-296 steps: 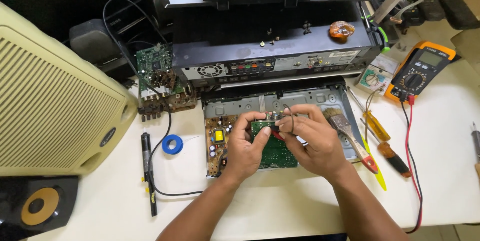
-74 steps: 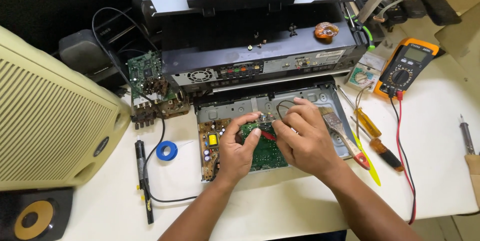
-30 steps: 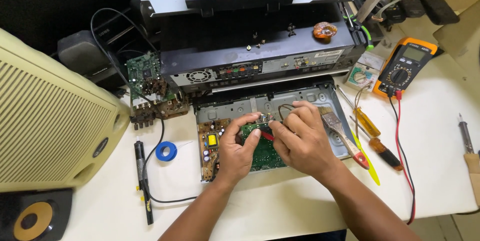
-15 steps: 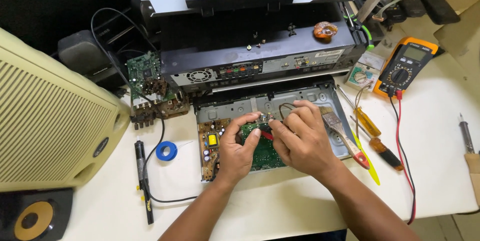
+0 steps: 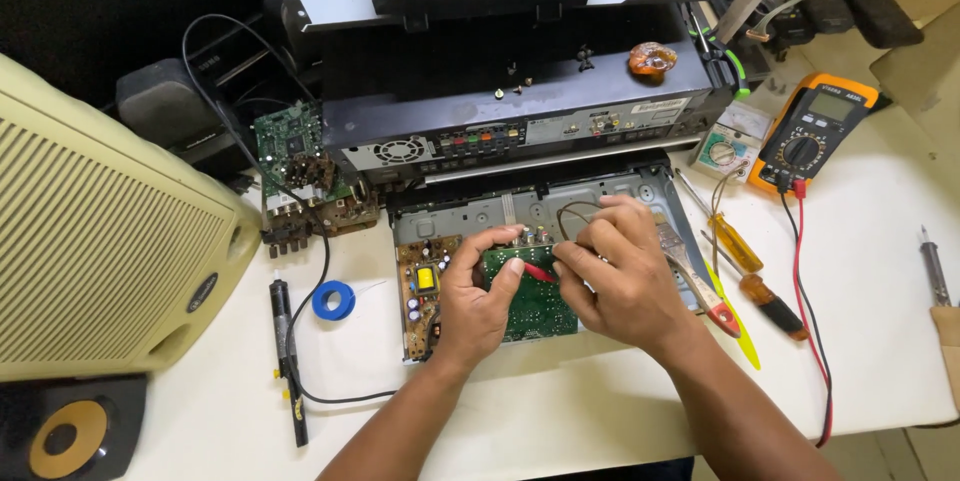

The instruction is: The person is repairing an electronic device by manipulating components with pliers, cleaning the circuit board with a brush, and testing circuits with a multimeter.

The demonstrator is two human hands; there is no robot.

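Note:
An opened grey metal chassis (image 5: 520, 203) lies in front of me with a brown power board (image 5: 420, 291) and a green circuit board (image 5: 535, 306) inside. My left hand (image 5: 482, 296) rests on the green board, thumb and fingers pinching at its upper edge. My right hand (image 5: 618, 271) is closed over the same spot, and a small red piece (image 5: 537, 270) shows between the two hands. A thin dark wire loop (image 5: 572, 211) rises behind my right fingers.
A black player case (image 5: 520, 101) stands behind the chassis. An orange multimeter (image 5: 815, 131) with a red lead, screwdrivers (image 5: 735, 241) and a brush lie to the right. A cream speaker (image 5: 100, 251), soldering iron (image 5: 285, 341), blue tape roll (image 5: 332, 299) and loose green board (image 5: 290, 141) are on the left.
Both hands stay on the green board with only small finger shifts. Compared with ten seconds ago, they sit lower on the board and the view has shifted slightly.

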